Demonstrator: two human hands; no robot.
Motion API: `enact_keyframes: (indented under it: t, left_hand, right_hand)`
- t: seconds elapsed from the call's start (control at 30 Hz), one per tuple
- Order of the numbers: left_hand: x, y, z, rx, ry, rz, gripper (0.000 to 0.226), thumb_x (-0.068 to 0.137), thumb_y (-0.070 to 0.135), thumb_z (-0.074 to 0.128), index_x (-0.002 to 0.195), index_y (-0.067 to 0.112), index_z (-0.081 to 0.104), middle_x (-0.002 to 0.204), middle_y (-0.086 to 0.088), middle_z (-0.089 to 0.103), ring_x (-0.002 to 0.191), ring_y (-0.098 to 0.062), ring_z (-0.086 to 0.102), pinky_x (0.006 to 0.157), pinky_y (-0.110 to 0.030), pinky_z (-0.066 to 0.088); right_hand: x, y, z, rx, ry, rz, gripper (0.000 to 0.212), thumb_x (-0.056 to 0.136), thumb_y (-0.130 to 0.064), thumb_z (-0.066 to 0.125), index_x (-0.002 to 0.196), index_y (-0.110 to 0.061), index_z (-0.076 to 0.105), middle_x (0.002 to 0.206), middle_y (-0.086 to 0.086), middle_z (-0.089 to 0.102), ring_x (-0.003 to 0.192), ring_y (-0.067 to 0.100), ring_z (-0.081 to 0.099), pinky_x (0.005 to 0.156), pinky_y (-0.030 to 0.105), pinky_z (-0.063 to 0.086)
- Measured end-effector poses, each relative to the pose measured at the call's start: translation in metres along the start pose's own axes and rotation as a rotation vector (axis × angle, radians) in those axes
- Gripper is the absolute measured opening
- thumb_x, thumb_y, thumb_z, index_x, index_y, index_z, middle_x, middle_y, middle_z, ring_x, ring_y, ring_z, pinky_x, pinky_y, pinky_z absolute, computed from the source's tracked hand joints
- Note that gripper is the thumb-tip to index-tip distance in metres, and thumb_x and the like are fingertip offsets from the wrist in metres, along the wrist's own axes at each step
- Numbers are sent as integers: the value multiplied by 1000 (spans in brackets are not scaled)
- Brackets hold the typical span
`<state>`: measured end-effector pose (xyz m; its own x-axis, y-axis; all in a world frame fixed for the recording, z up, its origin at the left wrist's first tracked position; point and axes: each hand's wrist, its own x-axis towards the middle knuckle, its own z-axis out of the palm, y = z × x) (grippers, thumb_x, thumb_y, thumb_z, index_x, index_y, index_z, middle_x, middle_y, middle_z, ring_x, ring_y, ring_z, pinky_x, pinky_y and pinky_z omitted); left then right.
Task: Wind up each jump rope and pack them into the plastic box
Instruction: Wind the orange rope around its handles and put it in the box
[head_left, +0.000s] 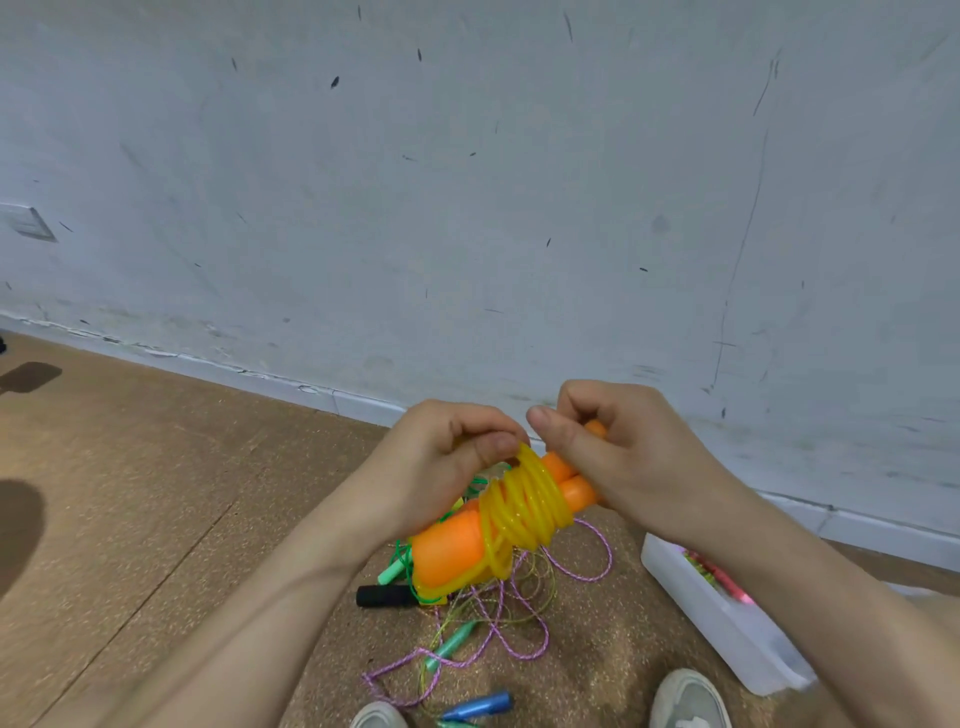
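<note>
The fingertips of the left hand are pressed together, pinching a top turn of the glossy yellow plastic cord at the twelve o'clock edge of its coil. The right hand is curled round the far ends of the two thick orange foam handles, with its thumb lifted beside the left one. Both hands are therefore clamped on the same rope. I see the bundle held in the air at centre frame. The handles lie side by side, running from seven o'clock to one o'clock, with the cord wrapped tight round their middle.

I judge this rope light but springy. The tubing looks stiff and slick, so the coil will likely spring loose if the end is released before it is tucked. The foam should give a soft, sure grip, so I would hold across both handles just beside the coil, not on the cord itself.

At six o'clock below the bundle, a loose tangle of purple braided rope lies on the brown cork floor, along with green and blue handles and a black handle. The translucent white plastic box sits at four o'clock, near the tangle, with something pink inside.
</note>
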<state>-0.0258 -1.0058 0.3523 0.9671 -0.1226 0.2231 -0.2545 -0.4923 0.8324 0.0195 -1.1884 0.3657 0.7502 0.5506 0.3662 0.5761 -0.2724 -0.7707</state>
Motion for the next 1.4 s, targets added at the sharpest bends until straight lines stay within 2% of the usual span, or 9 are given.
enact_keyframes:
  t: [0.27, 0.47, 0.57, 0.7, 0.9, 1.0, 1.1, 1.17, 1.4]
  left_hand:
    - [5, 3, 13, -594, -191, -279, 46, 42, 63, 84, 56, 21, 72, 56, 7, 64, 51, -3, 58, 52, -18, 47]
    - [2, 2, 48, -1099, 45, -541, 9, 70, 16, 68, 65, 17, 61, 50, 0, 43, 39, -9, 41, 37, -18, 36]
    - [1, 3, 62, -998, 47, -457, 11, 85, 15, 50, 78, 9, 44, 47, 4, 32, 38, -4, 23, 37, -15, 26]
    - [6, 11, 81, -828, 179, -408, 35, 100, 16, 43, 69, 17, 59, 50, 2, 42, 39, -6, 23, 40, -17, 20]
    - [-3, 12, 83, 304, 123, -81, 10, 99, 29, 40, 91, 24, 43, 81, -7, 66, 79, -29, 60, 66, -44, 43]
    - [-8, 22, 72, 728, 123, 0, 22, 101, 39, 34, 96, 20, 46, 90, -10, 65, 86, -35, 60, 59, -40, 39]
    - [-12, 30, 57, 1064, 23, 104, 30, 72, 42, 78, 71, 21, 57, 56, -3, 59, 49, -25, 59, 40, -26, 14]
    - [-10, 23, 49, 1121, -3, 169, 42, 43, 29, 93, 64, 23, 57, 46, 3, 47, 34, -20, 47, 36, -22, 14]
    - [-20, 22, 20, 1064, 7, 429, 34, 56, 17, 85, 80, 29, 64, 64, 5, 48, 46, -22, 46, 37, -27, 23]
  right_hand:
    - [-4, -20, -3, 406, 82, 90, 41, 91, -22, 61, 59, 1, 51, 43, -6, 46, 35, 2, 40, 37, 11, 30]
    - [2, -16, 4, 558, 250, 229, 41, 93, -30, 56, 60, -5, 51, 43, 5, 40, 28, 15, 35, 35, 16, 28]
    - [8, -11, 9, 626, 345, 283, 40, 96, -25, 54, 63, -4, 47, 39, 0, 39, 26, 16, 31, 33, 16, 26]
    - [20, 14, 16, 344, 562, 303, 51, 91, -43, 54, 58, -7, 41, 50, 9, 36, 43, 28, 38, 38, 39, 40]
    - [25, 29, 15, -164, 671, 77, 38, 93, -33, 43, 60, -18, 31, 49, -7, 29, 50, 21, 32, 51, 36, 27]
    - [24, 34, 19, -411, 609, -82, 31, 96, -27, 44, 69, -17, 32, 51, -3, 30, 48, 26, 30, 48, 31, 24]
    - [24, 46, 19, -642, 510, -70, 30, 94, -30, 42, 69, -14, 39, 49, 11, 45, 42, 33, 44, 46, 29, 24]
    - [25, 48, 17, -700, 335, 16, 30, 97, -30, 45, 73, -15, 37, 60, 19, 56, 56, 40, 55, 49, 36, 31]
    - [18, 36, 12, -635, -68, 152, 41, 101, -41, 33, 65, -23, 26, 66, 3, 42, 73, 33, 47, 60, 36, 30]
